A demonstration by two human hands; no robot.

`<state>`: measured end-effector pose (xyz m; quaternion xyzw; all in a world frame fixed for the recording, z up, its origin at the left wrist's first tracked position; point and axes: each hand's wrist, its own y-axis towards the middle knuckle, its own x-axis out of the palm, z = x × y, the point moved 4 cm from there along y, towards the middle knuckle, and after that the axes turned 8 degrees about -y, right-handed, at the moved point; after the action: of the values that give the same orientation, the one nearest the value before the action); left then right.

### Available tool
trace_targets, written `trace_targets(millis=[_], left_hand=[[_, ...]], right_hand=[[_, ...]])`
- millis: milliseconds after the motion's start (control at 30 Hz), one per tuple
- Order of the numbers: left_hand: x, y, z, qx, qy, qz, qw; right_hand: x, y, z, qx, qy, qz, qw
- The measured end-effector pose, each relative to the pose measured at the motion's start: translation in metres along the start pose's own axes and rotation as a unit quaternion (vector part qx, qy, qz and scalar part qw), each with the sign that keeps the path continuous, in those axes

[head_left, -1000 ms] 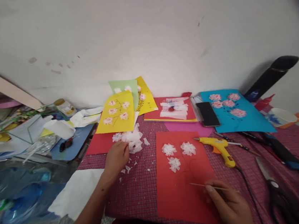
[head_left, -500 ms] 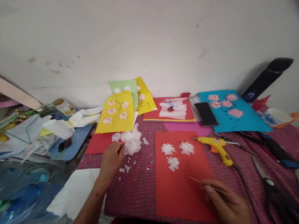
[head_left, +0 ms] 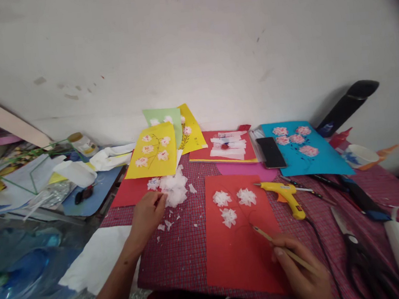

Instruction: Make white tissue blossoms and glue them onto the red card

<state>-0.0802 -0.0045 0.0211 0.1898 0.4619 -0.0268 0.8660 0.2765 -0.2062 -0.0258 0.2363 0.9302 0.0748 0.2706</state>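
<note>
My right hand (head_left: 299, 267) grips a thin, pale wooden paintbrush (head_left: 286, 251). Its dark tip reaches a red sheet of paper (head_left: 241, 264) lying in front of me. Three white tissue-paper flowers (head_left: 228, 217) sit on the upper half of that sheet, among thin dark curved lines. On the left, my left hand (head_left: 149, 213) has its thumb and fingertips drawn together at the edge of a pile of white tissue-paper pieces (head_left: 175, 189). Whether something is pinched there is too small to see. Small paper scraps (head_left: 168, 224) are scattered beside this hand.
Right of the red sheet lie a yellow glue gun (head_left: 283, 192) with its cord, black-handled scissors (head_left: 357, 251) and a phone (head_left: 272, 152). Finished flower pictures, yellow (head_left: 152, 159) and blue (head_left: 298, 150), stand or lie toward the wall. A white bowl (head_left: 360, 156) is far right.
The paintbrush in my right hand has swung slightly upward, its tip now on the thin line near the sheet's middle. My left hand stays by the tissue paper. The view has shifted slightly.
</note>
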Motion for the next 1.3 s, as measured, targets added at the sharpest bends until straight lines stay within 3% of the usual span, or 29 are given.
trace_targets(millis=[333,500,600,700,800,967,1067,1300], left_hand=[[0.003,-0.002,-0.01,-0.115,-0.142,-0.032,0.983],[0.003,-0.003,-0.005,-0.115,-0.158,-0.031,0.98],[0.003,-0.002,0.002,-0.08,-0.14,-0.028,0.987],[0.006,-0.001,0.009,-0.036,-0.124,-0.036,0.991],[0.01,-0.001,0.015,0.0,-0.117,-0.041,0.992],[0.014,-0.002,0.018,0.032,-0.115,-0.052,0.991],[0.016,-0.002,0.018,0.042,-0.122,-0.066,0.989],[0.018,-0.003,0.013,0.033,-0.133,-0.063,0.989]], right_hand=[[-0.001,0.001,-0.003,0.011,-0.008,-0.012,1.0],[0.01,0.004,-0.024,0.016,0.068,-0.048,0.996],[0.036,0.022,-0.061,-0.037,0.1,-0.139,0.985],[0.077,0.054,-0.1,-0.088,0.073,-0.21,0.971],[0.124,0.089,-0.124,-0.118,0.043,-0.208,0.97],[0.188,0.12,-0.128,-0.098,0.051,-0.228,0.967],[0.203,0.122,-0.126,-0.096,0.057,-0.242,0.964],[0.211,0.113,-0.122,-0.107,0.041,-0.254,0.96]])
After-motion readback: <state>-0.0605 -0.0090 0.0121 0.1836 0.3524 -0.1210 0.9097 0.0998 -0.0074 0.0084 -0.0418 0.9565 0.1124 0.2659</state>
